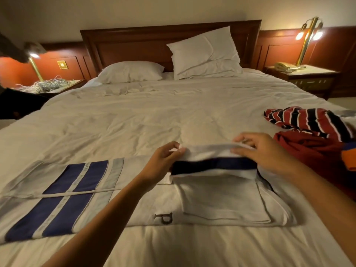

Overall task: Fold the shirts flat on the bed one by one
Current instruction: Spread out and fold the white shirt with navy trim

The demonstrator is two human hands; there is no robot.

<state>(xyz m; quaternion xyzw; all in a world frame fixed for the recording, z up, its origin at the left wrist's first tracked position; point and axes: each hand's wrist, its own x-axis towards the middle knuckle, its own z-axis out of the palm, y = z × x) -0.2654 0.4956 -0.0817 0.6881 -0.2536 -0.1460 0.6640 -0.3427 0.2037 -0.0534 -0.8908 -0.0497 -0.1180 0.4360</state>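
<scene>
A white shirt (146, 205) with navy and grey stripes lies spread across the near part of the bed (154, 116). Its right part is folded over, showing a navy band and a letter P mark. My left hand (163, 158) pinches the far edge of the white fabric at its left end. My right hand (264, 151) holds the same raised edge at its right end, fingers curled over the fabric. To the right lies a crumpled pile: a red, black and white striped shirt (308, 120) and a dark red shirt (312, 149).
Two white pillows (206, 53) lean at the wooden headboard. A nightstand with a lamp and a tangle of cables (46, 85) stands at the left. At the right, another nightstand carries a telephone (283, 66) and a lit brass lamp (308, 35). An orange garment edge (349, 158) shows far right.
</scene>
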